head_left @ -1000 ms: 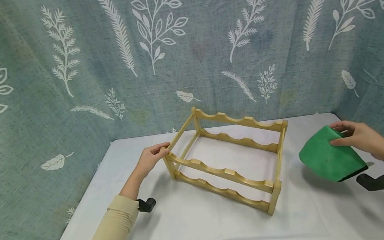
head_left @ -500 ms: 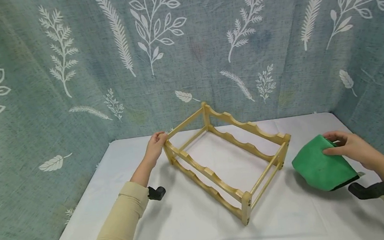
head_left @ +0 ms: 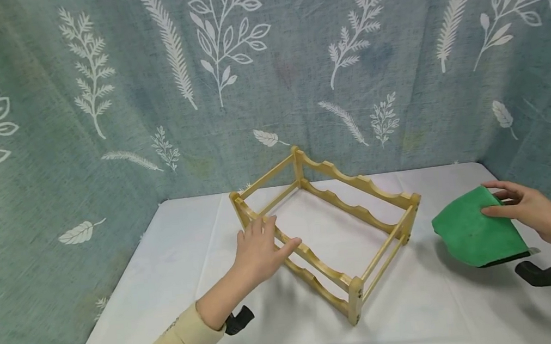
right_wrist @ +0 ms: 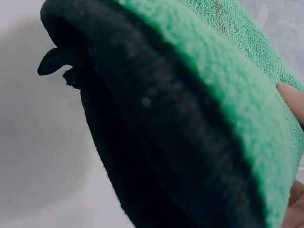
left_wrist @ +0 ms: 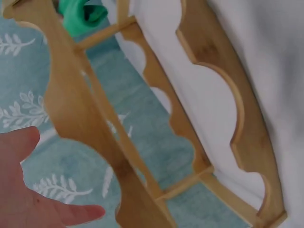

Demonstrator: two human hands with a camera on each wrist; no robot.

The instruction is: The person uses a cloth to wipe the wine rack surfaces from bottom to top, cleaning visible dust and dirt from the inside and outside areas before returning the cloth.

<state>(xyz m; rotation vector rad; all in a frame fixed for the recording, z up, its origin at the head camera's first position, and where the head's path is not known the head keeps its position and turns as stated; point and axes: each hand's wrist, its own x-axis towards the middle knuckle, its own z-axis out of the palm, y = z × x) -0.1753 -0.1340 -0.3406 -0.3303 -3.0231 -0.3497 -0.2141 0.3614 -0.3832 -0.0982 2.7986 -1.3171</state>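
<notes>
A light wooden wine rack point(head_left: 330, 265) with scalloped rails stands on the table, set at an angle. My left hand point(head_left: 258, 253), its fingers spread, hovers by the rack's front rail and overlaps it in the head view. From the left wrist, the thumb and a finger point(left_wrist: 80, 213) show beside a scalloped rail point(left_wrist: 80, 114), with nothing between them. On the right, my right hand point(head_left: 527, 207) pinches a green terry cloth point(head_left: 479, 228) by its upper corner. Black trim point(right_wrist: 156, 104) runs along the cloth's lower edge, filling much of the right wrist view.
A white cloth point(head_left: 168, 290) covers the table. Behind and at the sides hangs a grey-green curtain point(head_left: 285, 56) with white leaf prints. Black wrist straps point(head_left: 547, 273) stick out below the hands.
The rack has turned, its near right corner swinging toward the front left. My left hand has let go of its left corner and moved right and nearer. The right hand still holds the cloth.
</notes>
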